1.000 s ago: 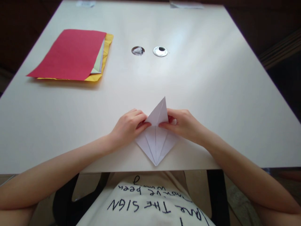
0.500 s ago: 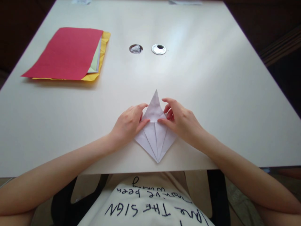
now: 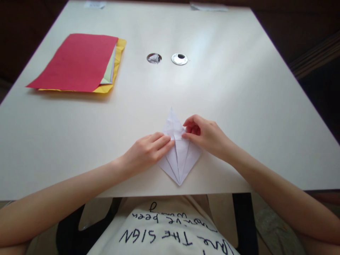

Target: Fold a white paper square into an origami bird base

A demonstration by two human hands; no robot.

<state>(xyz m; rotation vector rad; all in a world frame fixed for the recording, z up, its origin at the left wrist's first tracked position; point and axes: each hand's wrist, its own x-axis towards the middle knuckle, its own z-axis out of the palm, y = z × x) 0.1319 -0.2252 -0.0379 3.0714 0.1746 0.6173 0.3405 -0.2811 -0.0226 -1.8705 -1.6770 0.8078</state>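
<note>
A white folded paper (image 3: 182,156), diamond-shaped with a long point toward the far side, lies near the front edge of the table. Creases fan out from its near tip, and a horizontal fold crosses its middle. My left hand (image 3: 148,150) presses down on the paper's left side, fingers together and stretched over the fold near the centre. At the right side corner, my right hand (image 3: 203,132) pinches the paper's edge between curled fingers and thumb. Its fingers hide part of that edge.
A red sheet (image 3: 77,62) lies on a yellow paper (image 3: 120,49) at the left of the white table (image 3: 239,99). Farther back are a round hole (image 3: 154,58) with crumpled material inside and a silver-ringed grommet (image 3: 179,59). A paper piece (image 3: 208,7) rests at the far edge.
My left hand has flattened over the paper's left side, its fingers shifting toward the centre fold. My right hand's fingers have curled in to the right edge. The paper's far tip has turned slightly left.
</note>
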